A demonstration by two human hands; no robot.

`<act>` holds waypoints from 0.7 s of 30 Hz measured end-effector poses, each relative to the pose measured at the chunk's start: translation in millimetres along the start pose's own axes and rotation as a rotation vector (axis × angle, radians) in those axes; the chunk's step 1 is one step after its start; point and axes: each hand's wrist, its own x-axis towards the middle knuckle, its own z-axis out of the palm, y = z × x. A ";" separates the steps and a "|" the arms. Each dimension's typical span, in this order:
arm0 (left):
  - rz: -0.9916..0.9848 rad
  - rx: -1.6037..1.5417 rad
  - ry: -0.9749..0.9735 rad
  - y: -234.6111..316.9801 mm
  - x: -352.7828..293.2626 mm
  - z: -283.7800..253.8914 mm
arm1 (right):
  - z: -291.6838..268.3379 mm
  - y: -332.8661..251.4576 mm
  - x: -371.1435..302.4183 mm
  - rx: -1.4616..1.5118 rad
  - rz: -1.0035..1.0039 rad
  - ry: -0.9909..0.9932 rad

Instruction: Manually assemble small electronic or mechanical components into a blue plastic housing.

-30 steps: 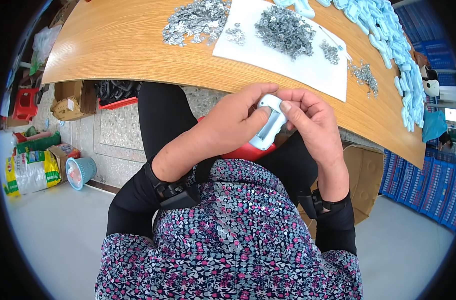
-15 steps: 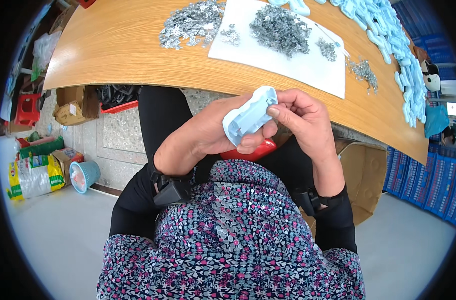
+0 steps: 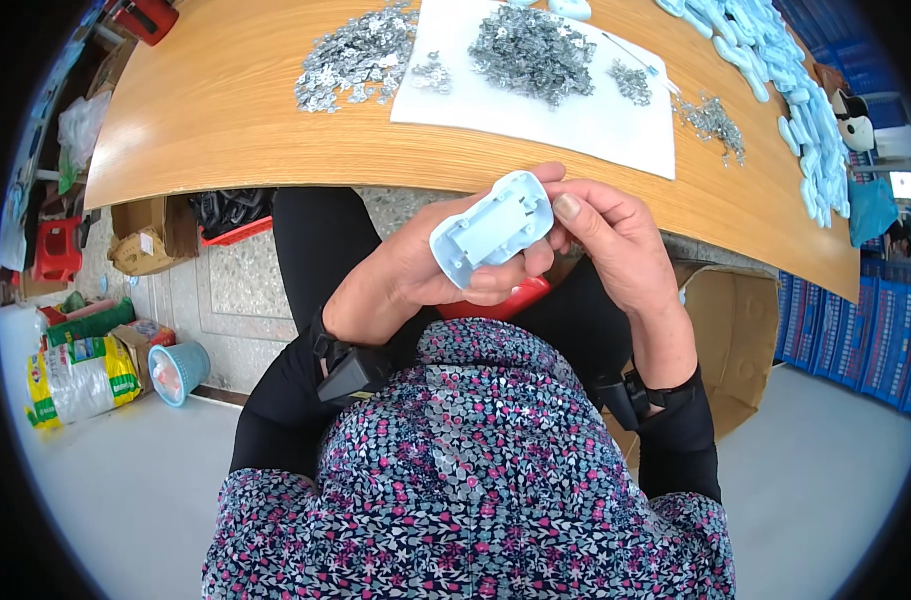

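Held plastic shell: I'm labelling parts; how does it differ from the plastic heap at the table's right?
The plastic shell rests in the left hand; the plastic heap lies on the table. The shell is one hollow piece; the heap, many overlapping ones. Both are light blue.

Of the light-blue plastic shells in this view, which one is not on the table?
The light-blue plastic shell in the left hand, hollow side up; the other shells lie on the table, mostly heaped toward its right.

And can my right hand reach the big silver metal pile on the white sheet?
Probably yes: your right hand is beside the pale-blue plastic shell, and nothing visible blocks its way to the big pile.
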 end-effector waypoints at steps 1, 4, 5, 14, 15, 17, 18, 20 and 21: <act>-0.007 -0.030 -0.017 -1.5 1.9 -2.4 | 0.6 0.0 -1.1 -0.001 -0.008 0.006; -0.009 -0.032 -0.039 -6.2 5.3 -2.7 | 1.8 2.5 -2.7 -0.087 -0.051 0.058; -0.006 -0.018 -0.042 -7.8 5.8 -2.3 | 2.5 3.6 -2.9 -0.130 -0.067 0.081; -0.046 -0.022 -0.025 -16.4 4.9 -5.8 | 10.3 -0.6 -11.2 -0.095 -0.106 0.023; -0.043 -0.047 -0.053 -16.8 5.1 -5.2 | 9.7 -1.4 -11.7 -0.058 -0.101 0.015; -0.038 -0.098 -0.109 -17.5 5.6 -4.0 | 9.3 -3.0 -13.0 0.017 -0.092 0.000; -0.041 -0.116 -0.135 -18.5 6.3 -5.2 | 9.8 -2.5 -13.9 -0.003 -0.105 0.003; -0.055 -0.103 -0.138 -20.4 8.1 -7.6 | 10.3 1.2 -15.9 -0.041 -0.132 0.014; -0.069 -0.074 -0.117 -21.5 9.8 -7.5 | 6.5 3.9 -18.1 -0.092 -0.107 0.069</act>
